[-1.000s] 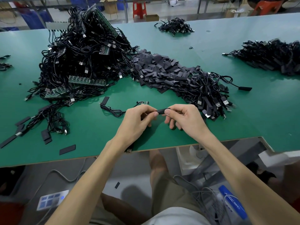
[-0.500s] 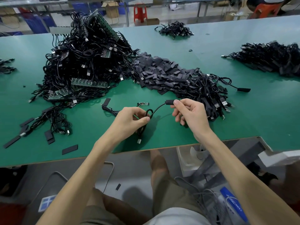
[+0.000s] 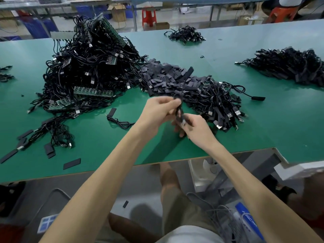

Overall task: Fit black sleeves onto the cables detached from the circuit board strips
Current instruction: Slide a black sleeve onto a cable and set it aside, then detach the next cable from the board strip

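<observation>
Up off the green bench since half a second ago, both hands now gather a black cable into a bundle above the near edge. The left hand pinches its upper loops and the right hand grips the lower part, though blur hides the exact finger hold. The cable's sleeved end whips high over the pile of loose black sleeves. Swung this freely, that sleeve could, I'd judge, slide off, or the tail could snag the heap of cables just beyond.

Green worktable, red stool beyond its far edge, open cardboard box, blue crates, orange stool far right
</observation>
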Demonstrator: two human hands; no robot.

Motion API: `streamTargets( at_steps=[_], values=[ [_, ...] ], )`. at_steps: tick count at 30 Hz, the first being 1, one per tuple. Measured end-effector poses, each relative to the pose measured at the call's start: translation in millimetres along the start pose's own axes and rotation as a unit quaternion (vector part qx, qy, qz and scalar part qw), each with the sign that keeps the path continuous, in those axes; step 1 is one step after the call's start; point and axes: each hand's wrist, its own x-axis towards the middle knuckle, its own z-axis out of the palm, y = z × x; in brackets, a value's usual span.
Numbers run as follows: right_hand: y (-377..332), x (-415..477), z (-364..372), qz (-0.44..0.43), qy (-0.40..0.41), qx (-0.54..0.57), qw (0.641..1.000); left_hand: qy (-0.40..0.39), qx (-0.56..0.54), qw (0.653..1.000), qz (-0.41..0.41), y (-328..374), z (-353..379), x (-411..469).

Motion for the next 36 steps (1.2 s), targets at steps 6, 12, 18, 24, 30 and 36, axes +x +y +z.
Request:
streamTargets(
  at_steps=[6,12,18,24,30,36],
  values=[
    [-2.4,-3.4,-1.3,0.002,-0.018,0.011,1.000,-0.062,0.016,0.998,0.017,38.3,50.4,27.3],
    [-2.7,-2.1,-0.2,-0.008,-0.002,-0.028,1.000,0.012,0.126,0.991,0.049,13.9,7.6,18.4],
    [-1.2,-2.5,0.8,-0.024,-0.008,0.007,1.000,0.140,0.390,0.908,0.069,-8.2,-82.1,3.2],
    [-0.1,-2.1,0.9,-0.029,-0.011,0.007,1.000,0.089,0.604,0.790,-0.054,-18.9,-123.9,-5.6],
    [-1.8,-3.2,0.2,-0.029,-0.009,-0.004,1.000,0.057,0.568,0.821,0.035,-26.7,-96.6,-11.1],
    [-1.1,-3.6,0.2,-0.025,-0.013,-0.020,0.999,0.043,0.372,0.923,0.094,-26.8,-54.0,-16.4]
  ],
)
